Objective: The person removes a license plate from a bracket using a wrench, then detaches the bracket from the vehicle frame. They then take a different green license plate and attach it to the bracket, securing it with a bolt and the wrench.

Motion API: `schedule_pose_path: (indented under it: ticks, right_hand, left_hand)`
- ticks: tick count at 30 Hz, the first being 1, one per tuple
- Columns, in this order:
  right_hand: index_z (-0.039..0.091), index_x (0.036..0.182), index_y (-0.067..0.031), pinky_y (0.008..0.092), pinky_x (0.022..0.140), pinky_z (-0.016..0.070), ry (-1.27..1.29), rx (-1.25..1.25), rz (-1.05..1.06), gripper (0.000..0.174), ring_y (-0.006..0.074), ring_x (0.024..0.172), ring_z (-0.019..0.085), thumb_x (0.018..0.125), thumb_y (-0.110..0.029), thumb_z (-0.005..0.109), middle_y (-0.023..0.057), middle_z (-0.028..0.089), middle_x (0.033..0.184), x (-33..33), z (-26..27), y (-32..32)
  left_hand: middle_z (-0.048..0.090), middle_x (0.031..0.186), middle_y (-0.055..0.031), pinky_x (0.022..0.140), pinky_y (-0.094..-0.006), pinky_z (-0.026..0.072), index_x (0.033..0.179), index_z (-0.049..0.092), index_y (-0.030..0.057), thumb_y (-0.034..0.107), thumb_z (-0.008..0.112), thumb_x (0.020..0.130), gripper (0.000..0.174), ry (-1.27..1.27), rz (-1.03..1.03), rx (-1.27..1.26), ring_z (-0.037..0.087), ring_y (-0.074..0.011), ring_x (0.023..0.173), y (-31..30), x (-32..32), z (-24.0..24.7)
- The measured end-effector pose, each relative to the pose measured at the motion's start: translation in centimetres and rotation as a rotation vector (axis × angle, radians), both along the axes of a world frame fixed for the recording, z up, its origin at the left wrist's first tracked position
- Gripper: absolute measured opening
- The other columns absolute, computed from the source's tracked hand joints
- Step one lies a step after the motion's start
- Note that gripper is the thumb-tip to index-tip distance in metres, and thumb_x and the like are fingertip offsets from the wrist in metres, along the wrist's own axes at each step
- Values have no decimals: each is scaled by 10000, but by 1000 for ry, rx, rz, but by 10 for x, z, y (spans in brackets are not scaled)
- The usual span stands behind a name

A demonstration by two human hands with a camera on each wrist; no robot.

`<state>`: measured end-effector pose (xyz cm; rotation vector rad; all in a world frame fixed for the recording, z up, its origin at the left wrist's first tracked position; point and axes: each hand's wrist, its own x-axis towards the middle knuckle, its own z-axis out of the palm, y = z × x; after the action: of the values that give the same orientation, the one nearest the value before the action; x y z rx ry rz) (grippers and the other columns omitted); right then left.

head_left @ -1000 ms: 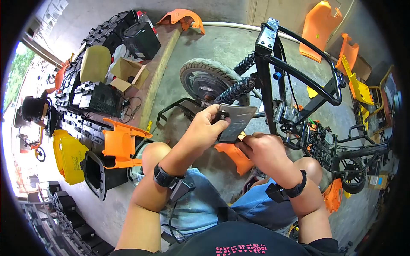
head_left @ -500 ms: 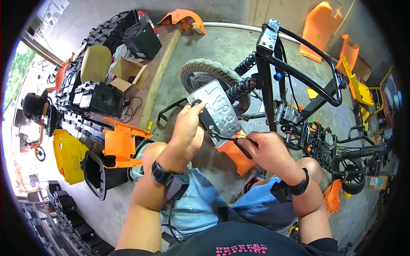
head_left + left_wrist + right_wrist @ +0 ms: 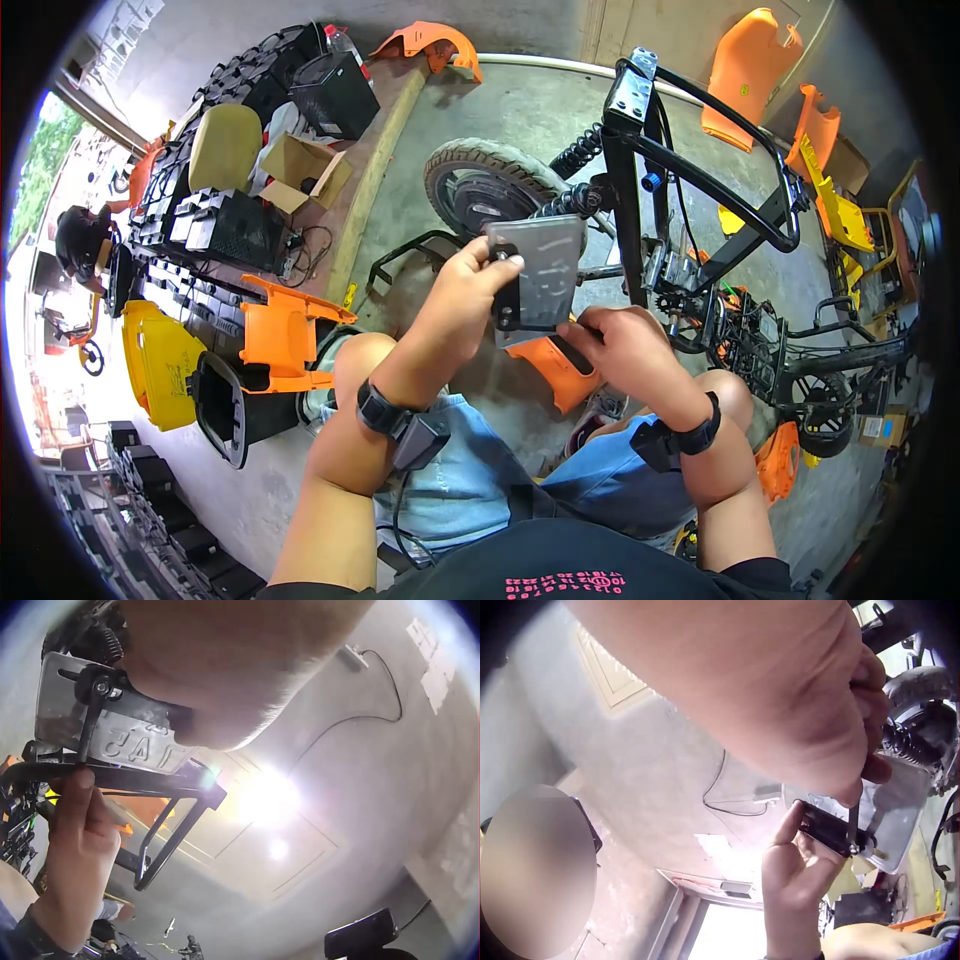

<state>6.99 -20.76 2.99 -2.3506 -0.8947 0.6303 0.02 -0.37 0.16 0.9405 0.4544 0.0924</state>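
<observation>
While pinching the number plate point(image 3: 550, 260) and its black bracket point(image 3: 507, 295) in the left hand point(image 3: 464, 295), out front in the head view, reaching diagonally inward with the right hand point(image 3: 635, 352). From the left wrist, gripping a wrench point(image 3: 91, 729) right-handed, apparently turning a bolt point(image 3: 102, 688). From the right wrist, arching over that wrench, probably needing next to steady the plate and swing squarely.

Before me, 1 head camera looks forward and down; 2 wrist cameras point(image 3: 421, 443) look closely along the left hand point(image 3: 462, 292) and right hand point(image 3: 635, 362). All 3 views share the number plate point(image 3: 548, 268).
</observation>
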Motion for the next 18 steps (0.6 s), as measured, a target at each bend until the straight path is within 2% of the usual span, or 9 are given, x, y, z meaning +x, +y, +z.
schedule_pose_path:
  ticks: [2, 5, 7, 10, 13, 16, 18]
  right_hand:
    - [679, 795, 7, 421, 569, 484, -49, -20, 37, 369, 358, 606, 629, 925, -337, 644, 164, 632, 644, -1, -4, -1]
    - [690, 789, -14, 431, 572, 491, -188, 53, 137, 335, 348, 622, 638, 910, -325, 659, 144, 644, 669, -4, -14, -3]
    - [669, 744, -46, 433, 529, 490, -342, 175, 179, 325, 333, 567, 632, 893, -336, 665, 154, 608, 603, -5, -21, -4]
    - [701, 787, -59, 408, 553, 509, -390, 138, 224, 254, 307, 595, 642, 874, -298, 691, 109, 637, 683, -7, -16, -5]
    - [701, 792, -62, 406, 552, 511, -438, 125, 255, 240, 302, 594, 644, 866, -291, 698, 105, 635, 685, -8, -14, -6]
    - [696, 790, -57, 415, 550, 510, -397, 97, 356, 241, 312, 594, 642, 858, -288, 707, 107, 632, 679, -8, -19, -10]
    - [694, 793, -49, 420, 551, 508, -356, 126, 334, 245, 319, 598, 642, 859, -284, 706, 117, 634, 688, -12, -23, -9]
  left_hand:
    - [655, 1020, -53, 811, -294, 536, 1160, 594, -1, 44, 595, 928, 236, -38, -81, 142, 633, -123, 897, -5, 0, -1]
    - [656, 1037, -59, 820, -278, 532, 1176, 593, -15, 14, 599, 917, 261, -15, -125, 189, 625, -113, 908, -7, -1, -1]
    - [656, 1035, -62, 816, -277, 532, 1174, 592, -19, 14, 598, 918, 258, -7, -135, 211, 626, -114, 904, -9, -1, 1]
    - [657, 1032, -64, 815, -279, 533, 1171, 593, -19, 10, 596, 918, 255, 33, -138, 253, 628, -114, 894, -10, -1, 2]
    - [660, 1032, -65, 801, -284, 535, 1166, 597, -14, 32, 588, 929, 242, 44, -121, 266, 633, -117, 881, -7, -1, -1]
    - [657, 1036, -59, 828, -316, 530, 1181, 586, 6, 75, 582, 943, 247, 58, -79, 150, 642, -141, 914, -4, -1, -4]
    - [652, 1016, -54, 796, -300, 528, 1159, 583, 12, 79, 564, 949, 220, 86, 79, 35, 638, -140, 893, -2, 2, -5]
